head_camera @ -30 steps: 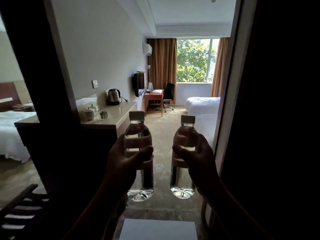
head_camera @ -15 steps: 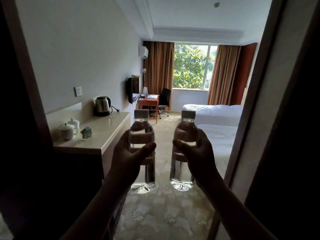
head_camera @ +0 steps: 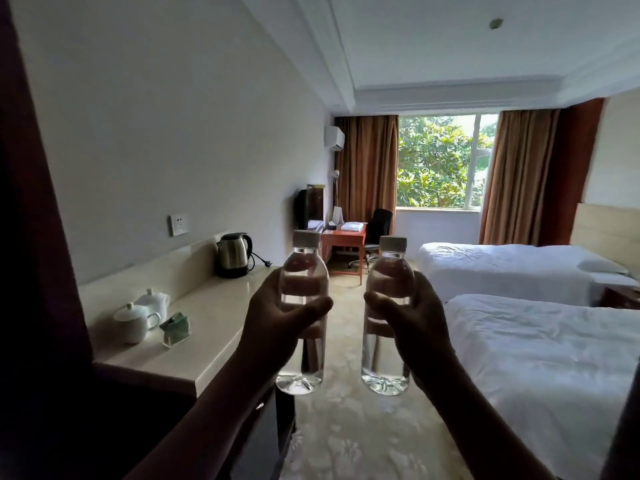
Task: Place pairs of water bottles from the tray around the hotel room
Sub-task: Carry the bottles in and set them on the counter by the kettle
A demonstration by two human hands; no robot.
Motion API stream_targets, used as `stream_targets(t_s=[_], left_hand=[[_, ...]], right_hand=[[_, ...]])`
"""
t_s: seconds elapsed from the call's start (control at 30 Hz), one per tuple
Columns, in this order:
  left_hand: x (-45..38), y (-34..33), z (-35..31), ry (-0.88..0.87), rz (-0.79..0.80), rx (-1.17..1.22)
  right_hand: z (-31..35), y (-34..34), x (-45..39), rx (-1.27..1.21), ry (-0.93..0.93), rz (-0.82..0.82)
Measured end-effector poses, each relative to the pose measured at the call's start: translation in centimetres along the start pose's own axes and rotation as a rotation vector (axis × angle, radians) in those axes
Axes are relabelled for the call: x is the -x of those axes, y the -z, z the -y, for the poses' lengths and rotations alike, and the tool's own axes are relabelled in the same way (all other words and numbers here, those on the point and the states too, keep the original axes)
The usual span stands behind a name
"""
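Two clear plastic water bottles, white-capped, label-free, full nearly to the neck. Left bottle (head_camera: 304, 313) upright in mid-air, gripped around its middle, above the counter's near end. Right bottle (head_camera: 388, 317) upright just beside it, apart, same height, likewise gripped at mid-body, over the carpet.

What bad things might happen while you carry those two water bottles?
Each hand holds one upright bottle in the air, so the left bottle or right bottle might slip from the left hand or right hand onto the carpet. Setting them on the counter could knock the lidded cups or kettle.
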State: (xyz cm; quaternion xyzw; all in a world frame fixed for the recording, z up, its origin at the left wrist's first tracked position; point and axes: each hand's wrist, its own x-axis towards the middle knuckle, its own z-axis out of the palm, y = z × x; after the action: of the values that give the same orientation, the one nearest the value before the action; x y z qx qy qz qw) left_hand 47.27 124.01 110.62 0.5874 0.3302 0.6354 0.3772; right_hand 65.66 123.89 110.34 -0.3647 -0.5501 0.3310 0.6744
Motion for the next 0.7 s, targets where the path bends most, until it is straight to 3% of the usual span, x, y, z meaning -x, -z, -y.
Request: stream_targets(t_s=[0.3,0.7], left_hand=[[-14.1,-1.2,7.1,-0.057,-0.079,-0.022],[-34.7,3.3,22.0,-0.126,-0.146,-0.011]], right_hand=[[-8.7,-1.5,-15.8,-0.035,0.015,0.080],[-24.2,-8.6,-35.6,-0.019,-0.007,0.150]])
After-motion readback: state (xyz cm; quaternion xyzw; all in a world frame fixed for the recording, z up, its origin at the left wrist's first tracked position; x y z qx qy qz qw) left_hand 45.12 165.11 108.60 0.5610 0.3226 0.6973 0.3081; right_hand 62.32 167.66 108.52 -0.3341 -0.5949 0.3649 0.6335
